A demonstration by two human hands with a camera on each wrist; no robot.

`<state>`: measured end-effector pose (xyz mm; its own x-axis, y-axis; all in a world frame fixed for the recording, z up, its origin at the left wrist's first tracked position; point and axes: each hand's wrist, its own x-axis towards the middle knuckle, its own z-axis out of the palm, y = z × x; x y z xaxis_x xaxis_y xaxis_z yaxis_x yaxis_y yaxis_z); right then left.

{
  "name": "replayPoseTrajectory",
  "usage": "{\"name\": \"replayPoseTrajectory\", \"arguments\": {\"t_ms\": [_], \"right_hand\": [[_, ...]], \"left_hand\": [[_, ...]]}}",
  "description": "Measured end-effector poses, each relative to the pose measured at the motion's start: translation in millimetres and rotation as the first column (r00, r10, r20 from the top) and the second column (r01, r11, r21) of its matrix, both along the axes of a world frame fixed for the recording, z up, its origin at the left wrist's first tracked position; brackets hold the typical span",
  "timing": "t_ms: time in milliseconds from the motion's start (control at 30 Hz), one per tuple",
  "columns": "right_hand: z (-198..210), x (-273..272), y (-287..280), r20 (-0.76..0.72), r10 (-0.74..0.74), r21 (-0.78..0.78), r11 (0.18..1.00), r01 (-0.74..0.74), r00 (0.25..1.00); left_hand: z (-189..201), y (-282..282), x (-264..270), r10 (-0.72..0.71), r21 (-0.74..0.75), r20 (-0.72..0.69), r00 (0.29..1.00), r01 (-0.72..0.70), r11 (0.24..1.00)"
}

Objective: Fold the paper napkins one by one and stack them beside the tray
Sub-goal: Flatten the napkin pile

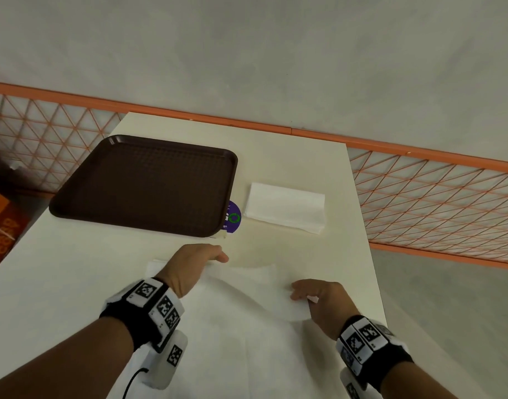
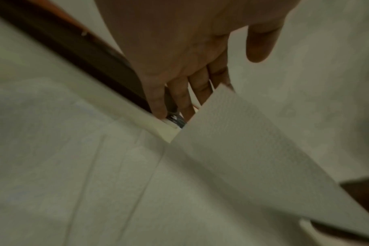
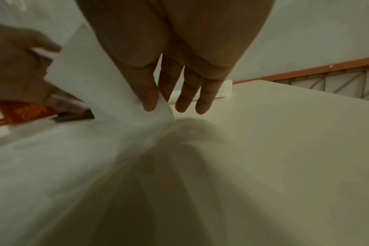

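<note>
Napkin in hand: a large, thin white paper napkin (image 1: pixel 241 326) lies open on the near half of the cream rectangular table (image 1: pixel 319 162), its far edge lifted off the surface.
Left hand: the left hand (image 1: pixel 193 264) grips the napkin's far left corner; the left wrist view shows a flap rising over the fingers (image 2: pixel 179 96).
Right hand: the right hand (image 1: pixel 322 298) pinches the far right corner between thumb and forefinger, other fingers (image 3: pixel 187 93) straight and free.
Handling: likely very light, limp and easily torn or creased; best held at corners, both together.
Folded stack: white folded napkins (image 1: pixel 286 207) rest just right of the dark brown plastic tray (image 1: pixel 146 182), towards the far edge.
</note>
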<state>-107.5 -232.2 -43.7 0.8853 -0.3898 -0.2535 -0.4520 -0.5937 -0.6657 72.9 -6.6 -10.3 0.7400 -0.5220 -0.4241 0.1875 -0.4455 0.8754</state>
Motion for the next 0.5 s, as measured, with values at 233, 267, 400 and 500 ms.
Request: {"name": "replayPoseTrajectory", "arguments": {"t_ms": [233,267,400,500], "right_hand": [[20.0,-5.3,-8.1,-0.311,0.259,-0.131,0.941,-0.311,0.914],[23.8,-5.8,-8.3,-0.326,0.266,-0.125,0.939,-0.321,0.907],[29.7,-0.2,-2.0,-0.242,0.231,-0.218,0.933,-0.285,0.942],[23.4,6.4,23.1,-0.191,0.287,-0.297,0.895,-0.334,0.939]], "left_hand": [[-15.0,-9.3,-31.2,-0.691,0.589,0.412,0.594,0.404,0.699],[-16.4,-9.5,-33.4,-0.729,0.630,0.395,0.559,0.414,0.658],[-18.5,-15.9,-44.5,-0.824,0.705,0.362,0.437,0.450,0.548],[-25.9,-23.0,-57.3,-0.878,0.753,0.322,0.354,0.466,0.464]]}}
